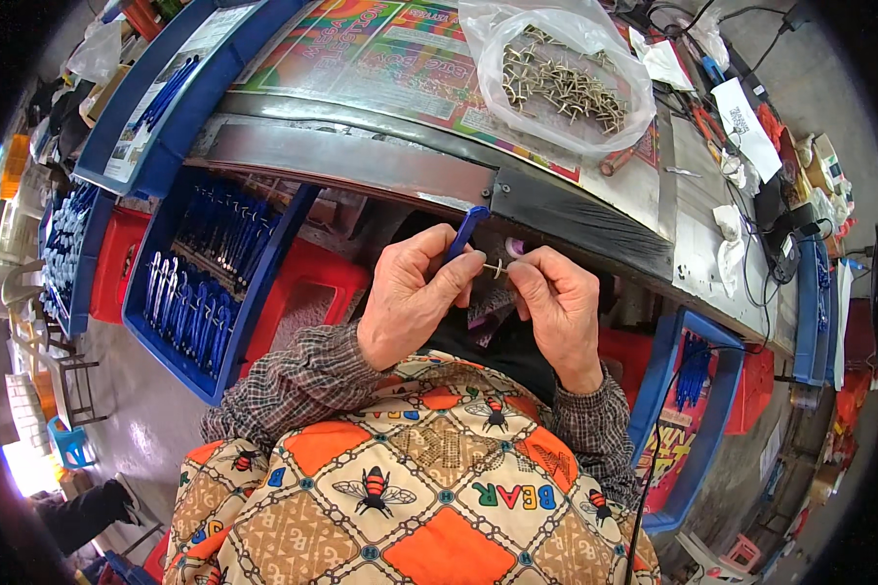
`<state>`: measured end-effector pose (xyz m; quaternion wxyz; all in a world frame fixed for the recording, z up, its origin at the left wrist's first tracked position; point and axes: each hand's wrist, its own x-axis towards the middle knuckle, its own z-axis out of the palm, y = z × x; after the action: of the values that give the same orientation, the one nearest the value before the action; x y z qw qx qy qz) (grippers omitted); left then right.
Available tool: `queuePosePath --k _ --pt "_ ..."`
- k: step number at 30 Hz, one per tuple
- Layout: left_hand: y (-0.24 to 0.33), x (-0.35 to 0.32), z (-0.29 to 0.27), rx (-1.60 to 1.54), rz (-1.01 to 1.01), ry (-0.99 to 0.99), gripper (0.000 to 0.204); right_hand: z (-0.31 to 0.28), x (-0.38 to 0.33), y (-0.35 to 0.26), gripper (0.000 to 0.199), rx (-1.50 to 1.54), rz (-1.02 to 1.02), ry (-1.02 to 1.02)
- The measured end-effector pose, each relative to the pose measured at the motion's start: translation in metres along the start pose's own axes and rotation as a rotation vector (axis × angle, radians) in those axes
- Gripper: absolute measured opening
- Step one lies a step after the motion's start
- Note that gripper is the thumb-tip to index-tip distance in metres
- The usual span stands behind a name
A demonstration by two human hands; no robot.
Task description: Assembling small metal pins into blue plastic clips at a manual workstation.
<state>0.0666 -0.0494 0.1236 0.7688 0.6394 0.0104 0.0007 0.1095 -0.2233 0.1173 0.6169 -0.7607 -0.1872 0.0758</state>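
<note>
Left hand [412,295]: slender, glossy blue piece [466,234] gripped by curled fingers | Right hand [562,298]: small brass-coloured metal fitting [498,269] pinched between both hands' fingertips | both held beside metal-edged worktable [361,161]

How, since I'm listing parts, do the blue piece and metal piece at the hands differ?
The blue piece is longer and strip-like; the metal piece is smaller, with a crosspiece. The blue piece is deep blue, the metal piece dull gold. Both are at the left hand.
</note>
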Motion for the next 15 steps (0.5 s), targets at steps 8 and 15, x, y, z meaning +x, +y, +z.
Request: queuePosePath --k 8,15 --pt "0.0030 0.0005 0.0018 0.016 -0.009 -0.001 0.016 -0.0020 0.0001 -0.0066 0.011 0.183 0.086 -0.051" --pt "0.0009 0.0016 0.0021 0.041 0.011 0.000 0.016 -0.0004 0.0001 -0.0064 0.011 0.212 0.085 -0.010"
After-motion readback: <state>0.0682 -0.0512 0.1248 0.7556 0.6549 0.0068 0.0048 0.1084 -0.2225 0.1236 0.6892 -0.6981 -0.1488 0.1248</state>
